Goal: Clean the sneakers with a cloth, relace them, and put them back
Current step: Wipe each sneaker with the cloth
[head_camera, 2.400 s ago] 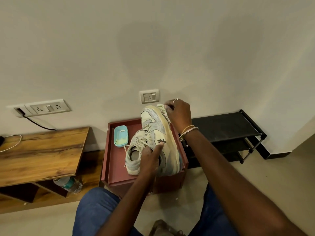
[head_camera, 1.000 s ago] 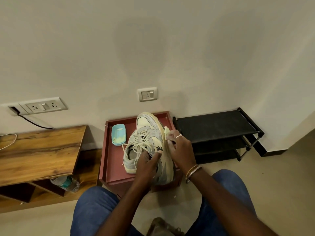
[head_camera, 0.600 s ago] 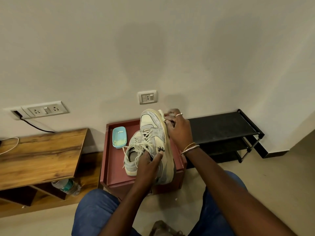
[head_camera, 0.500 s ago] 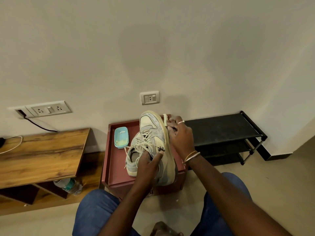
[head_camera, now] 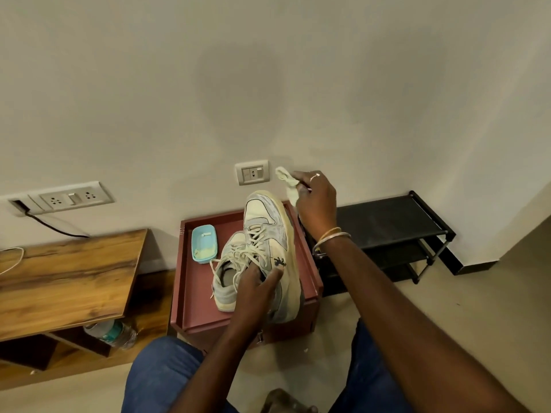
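Red tray (head_camera: pixel 190 293), right hand (head_camera: pixel 316 201) raised, pinching cloth (head_camera: pixel 286 181)

Bare forearms, a thin metal ring (head_camera: pixel 315 176) and two slim bangles (head_camera: pixel 331 236) on the right hand (head_camera: pixel 316 201), blue denim jeans (head_camera: pixel 161 374).

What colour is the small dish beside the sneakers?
Light blue plastic dish, with pale yellowish contents; head view, on the maroon tray.

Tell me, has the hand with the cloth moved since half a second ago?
Yes. The right hand with the cloth has lifted off the sneaker's sole edge, up toward the wall socket.
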